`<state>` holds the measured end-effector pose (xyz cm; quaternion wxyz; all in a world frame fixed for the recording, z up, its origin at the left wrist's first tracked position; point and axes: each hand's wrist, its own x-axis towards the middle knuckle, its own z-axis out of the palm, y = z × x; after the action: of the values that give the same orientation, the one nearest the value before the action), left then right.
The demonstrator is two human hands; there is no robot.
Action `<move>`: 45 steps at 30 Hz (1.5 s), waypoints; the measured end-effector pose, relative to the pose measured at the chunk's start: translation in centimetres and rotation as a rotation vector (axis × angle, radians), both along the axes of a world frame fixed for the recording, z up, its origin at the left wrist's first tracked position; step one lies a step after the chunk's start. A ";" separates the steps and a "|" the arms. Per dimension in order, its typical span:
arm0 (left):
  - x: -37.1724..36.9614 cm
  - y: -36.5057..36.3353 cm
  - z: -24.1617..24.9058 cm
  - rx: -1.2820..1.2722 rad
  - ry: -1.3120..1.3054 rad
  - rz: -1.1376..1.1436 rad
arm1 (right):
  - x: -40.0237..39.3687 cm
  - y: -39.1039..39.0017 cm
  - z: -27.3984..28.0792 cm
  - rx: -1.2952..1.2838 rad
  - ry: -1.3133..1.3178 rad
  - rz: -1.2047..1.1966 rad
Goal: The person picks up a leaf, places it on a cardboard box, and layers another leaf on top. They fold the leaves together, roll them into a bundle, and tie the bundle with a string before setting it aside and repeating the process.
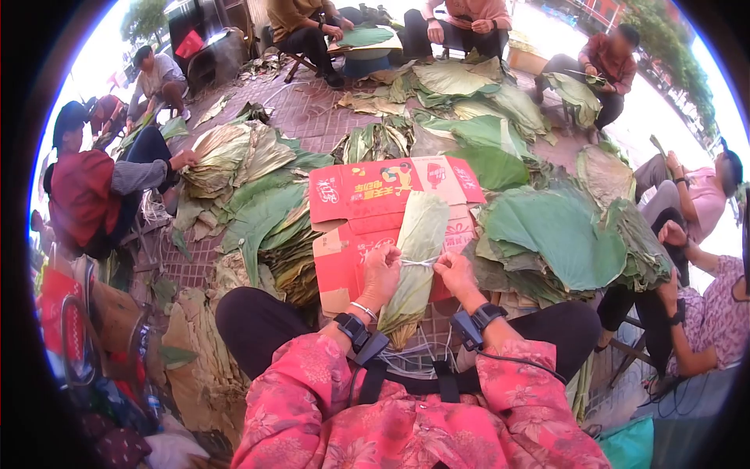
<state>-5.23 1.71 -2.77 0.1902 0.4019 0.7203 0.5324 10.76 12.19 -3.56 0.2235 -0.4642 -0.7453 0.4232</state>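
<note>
A rolled bundle of green lotus leaves (418, 242) lies lengthwise over a flattened red cardboard box (367, 191) in front of my knees. A white string (418, 263) wraps around the bundle's middle. My left hand (380, 275) pinches the string's left end against the bundle. My right hand (455, 273) pinches the string's right end, pulled taut. Both wrists carry black strapped devices.
Piles of large green and dried leaves (558, 230) cover the brick ground to the right, left (258, 211) and ahead. Several seated people ring the area: one in red at the left (82, 195), others at the far side and the right (703, 313). Loose white strings lie by my lap.
</note>
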 end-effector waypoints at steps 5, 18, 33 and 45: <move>-0.8 0.7 0.3 -0.023 -0.308 0.036 | 0.1 -0.4 0.3 -0.245 0.262 -0.061; -0.6 0.8 8.0 0.299 -1.134 -0.332 | 0.8 -5.8 10.0 -0.292 0.616 0.102; -0.8 -0.6 8.0 0.081 -0.909 -0.538 | 30.8 -7.8 24.9 0.076 0.645 -0.311; -0.8 -0.8 4.9 -0.049 -0.900 -0.468 | 46.0 -18.5 -5.0 -0.147 -0.580 -0.592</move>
<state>-5.98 0.95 2.16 0.6053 0.2786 0.4702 0.5788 56.71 -6.29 -8.53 0.0824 -0.7730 -0.5796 0.2447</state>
